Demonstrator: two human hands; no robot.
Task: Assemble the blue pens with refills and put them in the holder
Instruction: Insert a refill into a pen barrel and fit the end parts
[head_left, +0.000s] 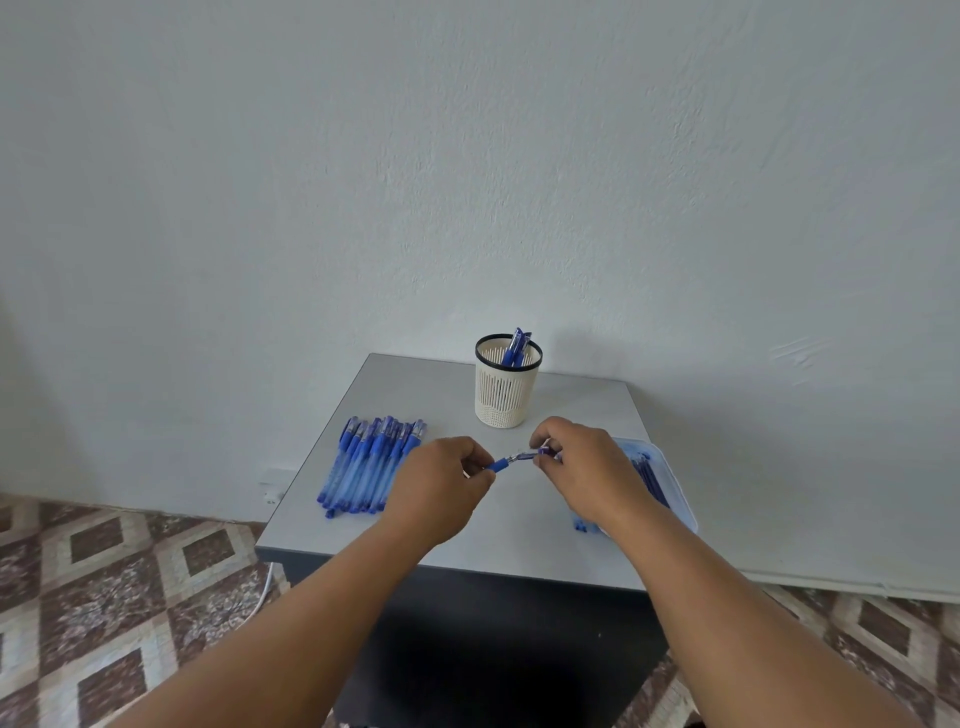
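Observation:
A blue pen is held level above the grey table, between both hands. My left hand grips its blue grip end, fingers curled round it. My right hand pinches the other end, near the cap. A row of several blue pens lies on the table to the left. A cream mesh holder with a black rim stands at the back, with a few blue pens upright in it. A clear tray with dark blue refills lies on the right, partly hidden by my right forearm.
The table is small and stands against a white wall. Patterned tile floor lies on both sides. A white socket and a white cable sit low at the table's left.

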